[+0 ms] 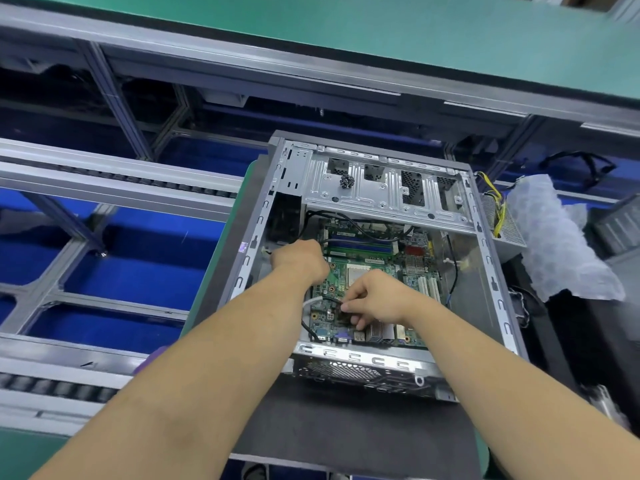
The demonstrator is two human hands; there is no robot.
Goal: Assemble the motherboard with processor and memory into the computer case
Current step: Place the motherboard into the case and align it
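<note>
Motherboard (370,289) lies flat inside case (485,271). Your right hand (374,299) pinches small dark part at board's near edge, likely seating it. Your left hand (301,261), at board's far-left corner, curled; grip hidden, probably steadying board.

case (491,271): lies open on its side on the mat (346,427), centre right of the scene
motherboard (377,271): inside the case, flat on its floor
memory (362,244): on the far part of the motherboard, just near of the drive cage (381,188)
drive cage: spans the far end of the case, above the motherboard
left hand (301,261): in the case, over the motherboard's far left corner
right hand (375,296): right of and nearer than the left hand, fingers (349,308) at a cable (329,301) on the board's near left part
power supply (502,223): outside the case, beside its far right corner
conveyor rails (114,181): left of the case
</note>
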